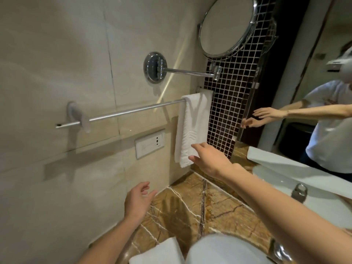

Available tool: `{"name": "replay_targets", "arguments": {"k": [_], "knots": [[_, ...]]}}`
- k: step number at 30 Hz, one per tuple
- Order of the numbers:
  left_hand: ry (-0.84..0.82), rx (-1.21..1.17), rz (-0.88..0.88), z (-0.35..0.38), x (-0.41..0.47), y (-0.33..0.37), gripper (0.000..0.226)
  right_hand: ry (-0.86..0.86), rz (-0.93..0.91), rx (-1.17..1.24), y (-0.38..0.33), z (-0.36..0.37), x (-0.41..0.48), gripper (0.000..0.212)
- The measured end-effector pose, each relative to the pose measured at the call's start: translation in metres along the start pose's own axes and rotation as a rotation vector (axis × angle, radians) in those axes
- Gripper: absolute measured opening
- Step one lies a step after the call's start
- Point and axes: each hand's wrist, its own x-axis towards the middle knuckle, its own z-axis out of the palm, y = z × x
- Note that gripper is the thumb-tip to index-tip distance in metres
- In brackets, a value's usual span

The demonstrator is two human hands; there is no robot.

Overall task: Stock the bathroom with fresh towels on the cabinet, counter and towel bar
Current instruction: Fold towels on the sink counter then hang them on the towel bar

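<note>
A beige-tiled bathroom wall above a brown marble desk (190, 206) and white sink (219, 250). A hanging towel (192, 128) drapes the towel bar (133, 110) just ahead of the right hand (207, 159), whose straight fingers reach its lower edge. The left hand (138, 201) hovers empty and relaxed. A folded towel (158, 252) lies on the desk beneath the left forearm. Bar and desk look stocked; the cabinet is out of view.
</note>
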Motion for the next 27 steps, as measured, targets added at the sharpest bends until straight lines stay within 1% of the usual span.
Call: {"name": "replay_targets", "arguments": {"k": [4,9,13,16,20,23,27], "knots": [[-0.012,0.018,-0.004,-0.024,-0.037,0.002,0.044,-0.027,0.003,0.005,-0.02,0.007,-0.041,0.051],[-0.018,0.011,-0.001,-0.048,-0.076,0.002,0.045,-0.047,-0.001,0.019,-0.04,0.013,-0.086,0.042],[-0.035,-0.002,-0.007,-0.059,-0.104,-0.002,0.045,-0.093,0.029,0.028,-0.05,0.027,-0.123,0.048],[-0.061,-0.013,-0.018,-0.066,-0.121,-0.007,0.045,-0.128,0.044,0.013,-0.054,0.042,-0.143,0.05],[-0.106,-0.022,-0.037,-0.07,-0.139,-0.017,0.042,-0.175,0.074,0.021,-0.056,0.07,-0.165,0.045],[-0.141,-0.018,-0.075,-0.068,-0.149,-0.03,0.044,-0.212,0.093,0.036,-0.057,0.094,-0.182,0.043],[-0.177,0.018,-0.101,-0.06,-0.168,-0.049,0.041,-0.319,0.109,0.045,-0.049,0.125,-0.205,0.041]]}}
